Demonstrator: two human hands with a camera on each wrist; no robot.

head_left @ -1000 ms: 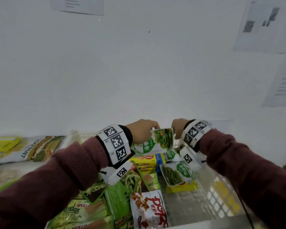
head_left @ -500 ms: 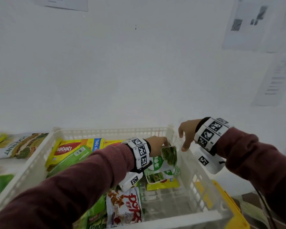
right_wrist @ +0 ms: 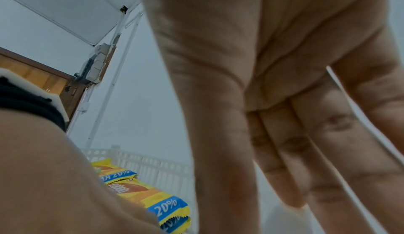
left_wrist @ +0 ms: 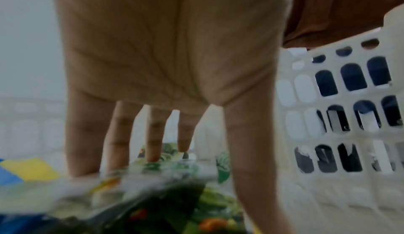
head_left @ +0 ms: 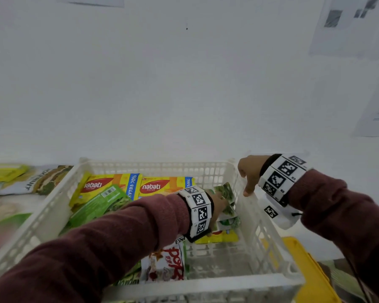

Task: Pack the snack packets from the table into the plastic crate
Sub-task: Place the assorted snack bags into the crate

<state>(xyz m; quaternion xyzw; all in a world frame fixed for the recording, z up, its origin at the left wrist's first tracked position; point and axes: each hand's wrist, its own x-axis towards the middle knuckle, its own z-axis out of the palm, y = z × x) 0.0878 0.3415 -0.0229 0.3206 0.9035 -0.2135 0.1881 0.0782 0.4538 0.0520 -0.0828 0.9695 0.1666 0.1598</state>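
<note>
Moved: left hand [head_left: 220, 204] lowered the green packet [head_left: 225, 193] into the crate [head_left: 258, 217], fingers straight, pressing it
Right hand [head_left: 248, 174]: let go, open, empty
Meaning: packet nearly placed

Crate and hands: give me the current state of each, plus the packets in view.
plastic crate: upright, partly filled.
left hand: inside crate, fingers straight, pressing on green bean packet.
right hand: empty, fingers relaxed, fingertip at the crate's right rim.
nabati packets: two, lying along the crate's far wall.
jackfruit packet: not yet packed, left of crate.
</note>
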